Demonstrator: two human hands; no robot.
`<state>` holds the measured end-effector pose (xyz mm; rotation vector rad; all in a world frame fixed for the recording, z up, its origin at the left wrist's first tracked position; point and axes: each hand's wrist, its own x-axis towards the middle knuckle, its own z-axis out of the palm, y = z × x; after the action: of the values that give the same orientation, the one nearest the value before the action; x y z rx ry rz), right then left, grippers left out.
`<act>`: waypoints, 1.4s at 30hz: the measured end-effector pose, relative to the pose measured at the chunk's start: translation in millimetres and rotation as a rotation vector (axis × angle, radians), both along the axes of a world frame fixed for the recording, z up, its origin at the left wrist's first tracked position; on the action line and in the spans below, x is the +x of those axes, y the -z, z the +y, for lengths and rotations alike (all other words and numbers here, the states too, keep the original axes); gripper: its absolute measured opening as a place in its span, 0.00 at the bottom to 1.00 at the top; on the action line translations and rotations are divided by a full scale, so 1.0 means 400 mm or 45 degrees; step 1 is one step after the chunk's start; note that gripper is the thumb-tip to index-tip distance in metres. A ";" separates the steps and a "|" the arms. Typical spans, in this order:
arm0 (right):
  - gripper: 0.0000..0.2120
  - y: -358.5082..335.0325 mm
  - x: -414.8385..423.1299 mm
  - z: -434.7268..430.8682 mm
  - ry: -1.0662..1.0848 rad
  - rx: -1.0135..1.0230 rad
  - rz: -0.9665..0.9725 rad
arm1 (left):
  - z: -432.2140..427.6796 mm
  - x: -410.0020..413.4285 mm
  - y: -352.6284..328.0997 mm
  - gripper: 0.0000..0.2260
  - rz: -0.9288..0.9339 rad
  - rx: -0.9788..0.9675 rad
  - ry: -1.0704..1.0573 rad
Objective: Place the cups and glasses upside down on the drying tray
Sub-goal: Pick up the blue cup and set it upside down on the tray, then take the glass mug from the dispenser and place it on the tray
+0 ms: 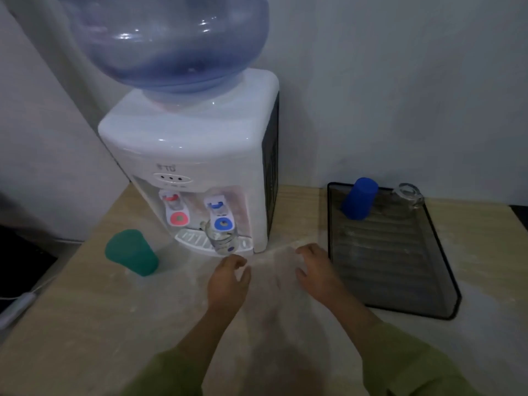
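A: Where do we stand with the cups?

B: We see the drying tray [400, 281], dark and ribbed, lying on the pale counter [114, 324] to the right of the water dispenser [194, 155]. At its far end stands a blue cup [358, 198], wider at the bottom, so we take it as upside down. Just beside it, at the tray's far right corner, we make out a clear glass [408, 195], though it is too faint for us to tell which way up it sits.

A: And what is off the tray?

B: A green cup [131, 252] stands on the counter to the left of the dispenser, well apart from the tray; it widens toward the far end. Another small glass [221, 241] sits on the dispenser's white drip grille [194, 240], under the blue tap [221, 215]. The red tap [177, 211] is to its left.

A: Our hands?

B: Both hover over the counter in front of the dispenser, and both are empty. Our left hand [228, 281] has its fingers loosely curled and spread, just in front of the glass on the grille but not touching it. Our right hand [314, 270] is palm down with relaxed fingers, near the tray's left edge. Green sleeves cover both forearms.

A: Anything else?

B: A big blue water bottle [174, 41] tops the dispenser.
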<state>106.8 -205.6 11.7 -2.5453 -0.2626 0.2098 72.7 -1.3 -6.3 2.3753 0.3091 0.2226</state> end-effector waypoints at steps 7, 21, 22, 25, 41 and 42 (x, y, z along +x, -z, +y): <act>0.39 0.092 -0.077 0.098 0.001 -0.264 0.367 | 0.155 0.073 -0.030 0.28 -0.021 -0.168 -0.286; 0.45 0.083 -0.067 0.071 0.052 -0.206 0.430 | 0.114 0.136 -0.055 0.35 -0.043 -0.370 -0.101; 0.44 0.083 -0.068 0.074 0.076 -0.154 0.431 | 0.114 0.123 -0.055 0.34 -0.059 -0.396 -0.103; 0.42 0.073 -0.067 0.098 0.163 0.102 0.383 | 0.111 0.085 -0.053 0.34 -0.042 -0.492 -0.127; 0.30 -0.053 -0.128 0.073 0.178 0.759 0.213 | 0.005 0.018 -0.129 0.27 0.608 -1.257 0.271; 0.30 -0.057 -0.132 0.058 0.210 0.792 0.209 | -0.011 0.019 -0.135 0.27 0.630 -1.295 0.305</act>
<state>54.2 -182.6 34.7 -1.9093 -0.0398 0.2293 80.3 -5.5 47.8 1.3949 0.2682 -0.5329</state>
